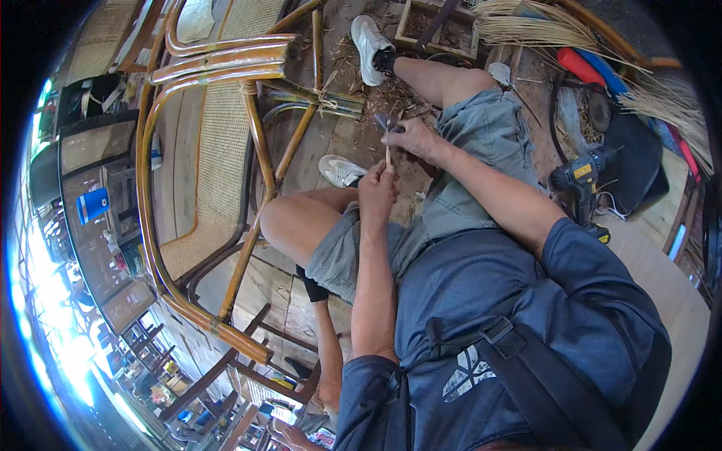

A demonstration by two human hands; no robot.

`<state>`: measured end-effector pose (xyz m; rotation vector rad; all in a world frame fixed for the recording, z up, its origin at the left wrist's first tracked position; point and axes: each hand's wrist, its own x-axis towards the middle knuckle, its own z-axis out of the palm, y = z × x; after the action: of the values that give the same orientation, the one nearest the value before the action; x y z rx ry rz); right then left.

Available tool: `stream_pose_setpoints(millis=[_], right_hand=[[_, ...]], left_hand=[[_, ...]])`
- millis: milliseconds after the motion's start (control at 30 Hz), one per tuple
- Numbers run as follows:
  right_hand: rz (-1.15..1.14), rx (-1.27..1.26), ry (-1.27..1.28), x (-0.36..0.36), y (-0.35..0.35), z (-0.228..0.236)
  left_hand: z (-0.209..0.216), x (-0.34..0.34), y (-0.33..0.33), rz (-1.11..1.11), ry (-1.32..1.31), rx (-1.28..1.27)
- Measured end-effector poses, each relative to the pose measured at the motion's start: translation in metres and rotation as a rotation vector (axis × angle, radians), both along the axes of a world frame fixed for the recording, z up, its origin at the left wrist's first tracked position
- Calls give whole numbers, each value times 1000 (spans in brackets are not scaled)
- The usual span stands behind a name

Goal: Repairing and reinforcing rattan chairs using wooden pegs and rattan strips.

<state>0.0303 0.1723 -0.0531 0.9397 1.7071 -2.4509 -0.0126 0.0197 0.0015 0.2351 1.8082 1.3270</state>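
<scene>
My left hand (378, 189) is closed round a thin, pale strip of cane (388, 155) that points up between my knees. My right hand (418, 141) meets it from the right, its fingers closed on a small, dark, flat blade (383, 122), probably a knife, at the strip's upper end. The blade's handle is hidden in the fingers. To the left stands a rattan chair (144, 165) with a woven cane panel (222, 143), its brown bent poles lashed together near the joints.
Cane strips (526, 28) lie at the upper right beside red (579, 68) and blue tubes. A cordless drill (583, 177) sits right of my hip. Shavings surround a wooden tray (404, 37) ahead. Another person's arm (329, 368) shows at the lower left.
</scene>
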Motion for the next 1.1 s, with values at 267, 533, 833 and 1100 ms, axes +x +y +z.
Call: stream_pose_setpoints(millis=[267,533,833,1100], right_hand=[[-65,127,-100,-3,16,17],[99,376,-53,-4,7,-4],[426,871,9,10,-25,23],[511,754,-139,0,-7,13]], left_hand=[[-2,9,-6,22,-114,-174],[-8,7,-3,109,-133,-140],[-14,-10,-4,70,359,-52],[-19,-10,-11,355,-496,102]])
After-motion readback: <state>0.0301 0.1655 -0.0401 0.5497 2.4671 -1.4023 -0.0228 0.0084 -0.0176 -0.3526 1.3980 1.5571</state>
